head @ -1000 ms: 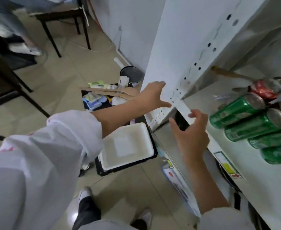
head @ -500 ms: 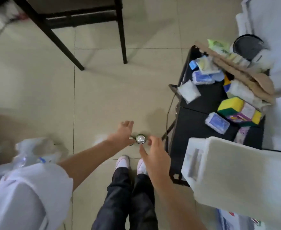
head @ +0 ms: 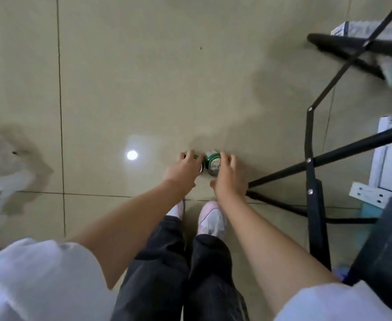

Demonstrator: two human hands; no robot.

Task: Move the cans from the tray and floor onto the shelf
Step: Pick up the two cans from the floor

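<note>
Head view: just ahead of the shoes point(head: 210, 220), the left hand point(head: 183, 170) wraps one green can point(head: 199, 163); the right hand point(head: 228, 176) wraps the other can point(head: 213, 162) on the floor point(head: 144, 77).

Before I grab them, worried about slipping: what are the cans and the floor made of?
Right can: apparently thin metal, with green printed side and shiny silver top. Left can: mostly hidden under the left hand, probably alike. Floor: glossy beige tile, mirroring a lamp.
</note>
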